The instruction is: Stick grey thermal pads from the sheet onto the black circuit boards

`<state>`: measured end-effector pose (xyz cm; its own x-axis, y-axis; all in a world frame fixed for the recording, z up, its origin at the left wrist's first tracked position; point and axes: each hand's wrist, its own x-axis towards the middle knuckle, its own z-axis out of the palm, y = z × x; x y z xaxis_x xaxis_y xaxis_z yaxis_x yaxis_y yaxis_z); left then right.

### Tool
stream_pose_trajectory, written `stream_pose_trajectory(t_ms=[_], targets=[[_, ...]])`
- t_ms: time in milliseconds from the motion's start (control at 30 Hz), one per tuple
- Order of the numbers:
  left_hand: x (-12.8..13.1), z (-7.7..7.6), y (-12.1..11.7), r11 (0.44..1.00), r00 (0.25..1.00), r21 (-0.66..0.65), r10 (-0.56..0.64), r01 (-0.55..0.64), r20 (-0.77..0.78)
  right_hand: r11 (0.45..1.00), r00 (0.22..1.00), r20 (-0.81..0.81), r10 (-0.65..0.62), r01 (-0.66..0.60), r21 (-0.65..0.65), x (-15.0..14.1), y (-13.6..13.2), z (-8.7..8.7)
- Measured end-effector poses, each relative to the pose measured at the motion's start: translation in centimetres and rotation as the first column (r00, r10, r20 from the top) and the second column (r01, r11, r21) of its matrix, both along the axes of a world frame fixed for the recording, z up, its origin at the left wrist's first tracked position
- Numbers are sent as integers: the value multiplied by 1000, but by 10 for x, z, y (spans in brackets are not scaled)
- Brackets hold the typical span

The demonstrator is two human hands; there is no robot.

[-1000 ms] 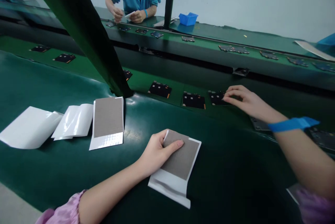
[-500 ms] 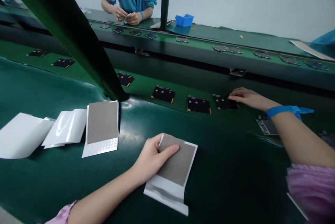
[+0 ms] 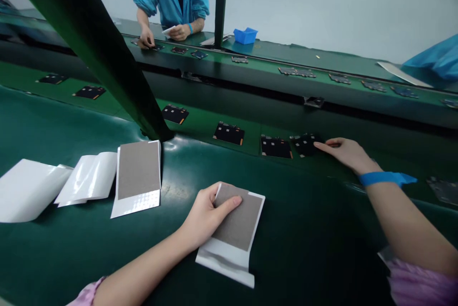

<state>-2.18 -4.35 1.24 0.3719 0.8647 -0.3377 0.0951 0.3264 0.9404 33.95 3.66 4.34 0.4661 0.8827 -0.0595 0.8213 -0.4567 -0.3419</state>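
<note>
My left hand [image 3: 211, 215] is closed on a grey rectangular sheet with white backing paper [image 3: 238, 222], its thumb lying on top and the backing's lower end curling over the green mat. Out on the green strip, my right hand [image 3: 345, 153] pinches the right edge of a black circuit board [image 3: 303, 145], which sits slightly tilted. Just left of that board lies another black circuit board [image 3: 276, 147]. To the left of my left hand, a second grey sheet on white backing [image 3: 139, 170] rests on the mat.
Glossy white backing sheets [image 3: 88, 177] lie at left. A dark slanted post [image 3: 118, 62] crosses the left side. More black boards, such as one board [image 3: 229, 133], line the strip. Across from me, a co-worker in blue [image 3: 171, 0] handles boards near a blue bin [image 3: 245, 36].
My right hand has moved slightly down, and the board at its fingers has turned a little. My left hand keeps its hold. The co-worker's hands have parted, one reaching to a board.
</note>
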Motion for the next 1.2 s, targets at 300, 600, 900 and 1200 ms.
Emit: stream_pose_trajectory(t_ms=[300, 600, 900, 1200], targets=[[-1, 2, 1, 1000, 999, 0, -27, 27, 20, 993, 996, 14, 92, -92, 72, -24, -44, 15], [1, 0, 1, 999, 999, 39, -7, 5, 38, 774, 715, -315, 625, -516, 366, -156, -85, -5], [0, -1, 1, 994, 998, 89, -56, 55, 6, 758, 683, -330, 651, -570, 316, -172, -92, -4], [-1, 1, 2, 999, 998, -15, -38, 39, 58, 790, 777, -165, 607, -567, 234, -64, -40, 17]])
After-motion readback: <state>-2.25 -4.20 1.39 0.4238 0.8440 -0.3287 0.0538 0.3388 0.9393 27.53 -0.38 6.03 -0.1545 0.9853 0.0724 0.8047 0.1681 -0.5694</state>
